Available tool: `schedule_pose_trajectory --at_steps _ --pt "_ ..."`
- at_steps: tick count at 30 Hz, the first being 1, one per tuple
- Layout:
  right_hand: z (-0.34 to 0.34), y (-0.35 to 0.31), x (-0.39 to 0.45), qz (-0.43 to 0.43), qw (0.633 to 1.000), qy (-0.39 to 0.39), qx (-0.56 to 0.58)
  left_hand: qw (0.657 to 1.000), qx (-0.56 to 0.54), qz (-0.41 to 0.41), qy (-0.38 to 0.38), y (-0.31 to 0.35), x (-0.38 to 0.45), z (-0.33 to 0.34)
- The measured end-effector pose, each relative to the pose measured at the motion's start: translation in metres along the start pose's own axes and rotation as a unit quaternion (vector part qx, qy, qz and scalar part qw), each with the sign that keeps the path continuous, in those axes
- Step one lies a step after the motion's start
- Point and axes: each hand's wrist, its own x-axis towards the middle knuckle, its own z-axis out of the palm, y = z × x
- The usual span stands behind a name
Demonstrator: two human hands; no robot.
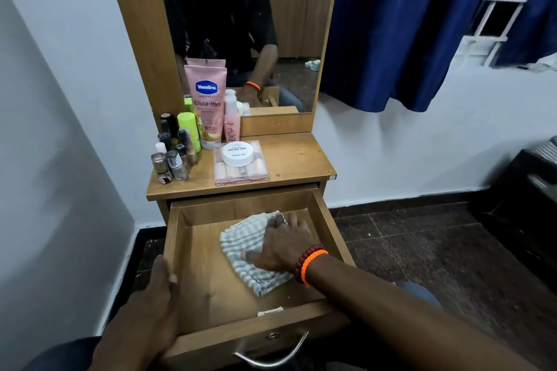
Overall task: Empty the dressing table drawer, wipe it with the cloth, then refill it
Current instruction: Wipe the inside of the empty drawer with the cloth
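The wooden drawer of the dressing table is pulled out and holds only a grey-and-white checked cloth. My right hand, with red and orange bracelets at the wrist, presses flat on the cloth near the drawer's right side. My left hand grips the drawer's left wall near the front corner. On the tabletop stand a pink Vaseline tube, a small pink bottle, a green tube, several nail polish bottles and a clear palette case with a white round tin on it.
A mirror rises behind the tabletop and shows a person's reflection. A blue curtain hangs at the right beside a window. White walls flank the table. Dark tiled floor lies to the right, with dark furniture at the far right edge.
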Motion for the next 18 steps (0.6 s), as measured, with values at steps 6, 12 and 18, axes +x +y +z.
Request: schedule_pose_trajectory --at_steps 6,12,18 --pt "0.0007 -0.0066 0.0038 0.034 0.999 0.005 0.008 0.997 -0.033 -0.028 0.06 0.0178 -0.0032 -0.0041" --pt "0.0027 0.0015 0.0054 0.065 0.998 0.009 0.025 0.997 -0.031 -0.007 0.069 0.0195 -0.0066 -0.002" --pt "0.0034 -0.0002 0.0109 0.102 0.993 -0.003 0.058 0.997 -0.024 -0.012 0.071 0.0224 -0.0089 -0.0003"
